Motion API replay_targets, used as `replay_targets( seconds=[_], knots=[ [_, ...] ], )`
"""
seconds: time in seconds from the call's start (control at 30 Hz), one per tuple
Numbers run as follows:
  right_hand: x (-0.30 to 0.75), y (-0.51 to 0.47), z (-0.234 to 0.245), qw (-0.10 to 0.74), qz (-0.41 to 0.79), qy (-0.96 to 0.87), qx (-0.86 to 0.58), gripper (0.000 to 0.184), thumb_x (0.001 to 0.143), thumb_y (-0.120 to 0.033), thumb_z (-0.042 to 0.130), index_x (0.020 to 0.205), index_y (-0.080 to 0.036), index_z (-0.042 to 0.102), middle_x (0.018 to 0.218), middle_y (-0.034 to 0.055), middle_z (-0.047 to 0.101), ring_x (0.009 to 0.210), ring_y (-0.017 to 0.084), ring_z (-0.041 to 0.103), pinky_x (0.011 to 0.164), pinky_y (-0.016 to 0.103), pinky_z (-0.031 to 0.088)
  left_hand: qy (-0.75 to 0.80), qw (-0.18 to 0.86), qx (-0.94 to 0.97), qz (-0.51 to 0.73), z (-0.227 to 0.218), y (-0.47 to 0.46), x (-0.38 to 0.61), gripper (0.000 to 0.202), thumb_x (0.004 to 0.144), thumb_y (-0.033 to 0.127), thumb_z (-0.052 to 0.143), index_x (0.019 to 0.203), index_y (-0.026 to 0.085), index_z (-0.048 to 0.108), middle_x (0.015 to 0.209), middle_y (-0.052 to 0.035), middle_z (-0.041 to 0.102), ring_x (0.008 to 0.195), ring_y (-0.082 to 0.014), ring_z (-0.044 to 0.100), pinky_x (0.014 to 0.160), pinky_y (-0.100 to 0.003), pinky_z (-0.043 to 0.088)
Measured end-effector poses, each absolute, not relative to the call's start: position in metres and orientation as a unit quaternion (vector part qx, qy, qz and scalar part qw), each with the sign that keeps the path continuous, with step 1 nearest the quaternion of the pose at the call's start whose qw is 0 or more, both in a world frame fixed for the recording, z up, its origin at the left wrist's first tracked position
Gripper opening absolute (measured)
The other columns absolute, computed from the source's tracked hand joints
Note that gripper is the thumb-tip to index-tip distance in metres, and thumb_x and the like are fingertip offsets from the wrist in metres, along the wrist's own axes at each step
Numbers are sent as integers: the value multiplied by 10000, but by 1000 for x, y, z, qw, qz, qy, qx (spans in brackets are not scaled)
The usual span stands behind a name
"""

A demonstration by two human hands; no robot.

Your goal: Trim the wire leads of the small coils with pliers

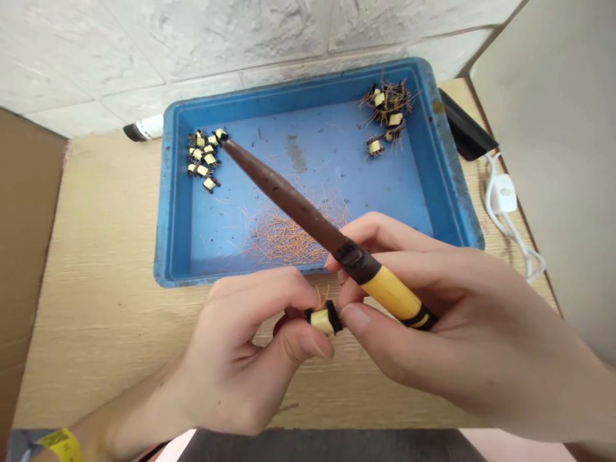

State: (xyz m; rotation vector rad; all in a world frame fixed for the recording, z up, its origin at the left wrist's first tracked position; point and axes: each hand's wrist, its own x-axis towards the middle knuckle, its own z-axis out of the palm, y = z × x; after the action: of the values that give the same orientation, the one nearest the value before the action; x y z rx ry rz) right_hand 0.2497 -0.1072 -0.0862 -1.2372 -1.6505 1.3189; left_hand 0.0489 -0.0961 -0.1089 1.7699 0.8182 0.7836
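Note:
My left hand pinches a small wire-wound coil between thumb and fingers. The coil has black ends, a yellow tape wrap and thin copper wires sticking up. My right hand is closed around a tool with a yellow-and-black handle and a long, tapered brown metal end pointing up and left. That hand's thumb and fingertips also meet at the coil's right end; whether they pinch a wire there cannot be made out. Both hands are just in front of the blue tray.
Inside the tray lie a left group of coils, a right cluster of coils with long wires, and a pile of copper wire clippings. Right of the tray are a black object and a white cord with a switch. A white tube lies left.

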Motion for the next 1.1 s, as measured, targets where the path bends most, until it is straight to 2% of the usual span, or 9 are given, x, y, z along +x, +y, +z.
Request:
replay_targets(
  seconds=[0.23,0.43,0.5,0.6,0.67,0.73,0.8,0.93,1.1],
  knots=[
    [249,-109,-85,347,486,-638,-486,207,827,-77,644,654,-188,626,899,-43,655,786,21,633,714,95,537,360,507,713,323,-108,-98,49,390,998,467,693,741,185,612,614,9,670,549,-97,597,499,-214,409],
    [250,-107,-86,342,476,-621,-521,229,910,-229,665,684,-239,699,872,-38,662,751,54,634,654,145,542,358,490,721,335,-107,-95,49,345,999,438,699,774,181,646,599,23,623,520,-94,554,487,-210,425],
    [252,-105,-87,354,468,-603,-540,299,913,-279,672,615,-248,674,878,-37,692,790,80,668,724,180,575,354,478,727,342,-108,-94,49,292,991,395,714,798,181,663,604,22,630,519,-100,556,486,-212,437],
    [256,-103,-88,374,454,-576,-568,425,894,-338,712,497,-233,599,865,-31,713,790,112,693,697,225,575,350,467,731,353,-110,-91,48,243,962,339,753,795,182,673,604,19,644,527,-107,561,485,-209,449],
    [257,-102,-89,393,435,-560,-586,291,841,-339,767,567,-273,698,899,-31,717,817,124,703,714,243,582,351,465,727,363,-110,-89,49,254,952,332,767,772,178,674,601,18,652,524,-102,563,484,-199,455],
    [257,-100,-90,404,424,-546,-599,27,790,-326,800,769,-334,814,990,-30,727,867,136,715,760,268,602,355,473,716,371,-108,-88,50,290,948,360,774,749,173,678,598,14,663,523,-97,573,484,-187,464],
    [257,-99,-91,406,428,-544,-597,119,778,-338,806,891,-350,841,1042,-20,731,889,147,725,788,298,618,360,491,699,375,-106,-88,50,341,952,405,767,725,167,675,593,10,664,522,-93,579,477,-174,469],
    [255,-100,-90,408,427,-569,-572,69,808,-372,799,779,-312,816,941,-9,723,924,158,726,868,325,622,369,548,649,376,-104,-89,49,409,959,479,739,718,162,648,572,31,605,465,-67,538,425,-149,444],
    [249,-109,-84,397,423,-600,-551,63,767,-314,839,767,-280,787,986,2,704,843,132,706,753,280,614,378,568,613,399,-103,-89,48,418,927,528,760,753,171,629,558,51,555,442,-65,530,403,-138,451]
  ],
)
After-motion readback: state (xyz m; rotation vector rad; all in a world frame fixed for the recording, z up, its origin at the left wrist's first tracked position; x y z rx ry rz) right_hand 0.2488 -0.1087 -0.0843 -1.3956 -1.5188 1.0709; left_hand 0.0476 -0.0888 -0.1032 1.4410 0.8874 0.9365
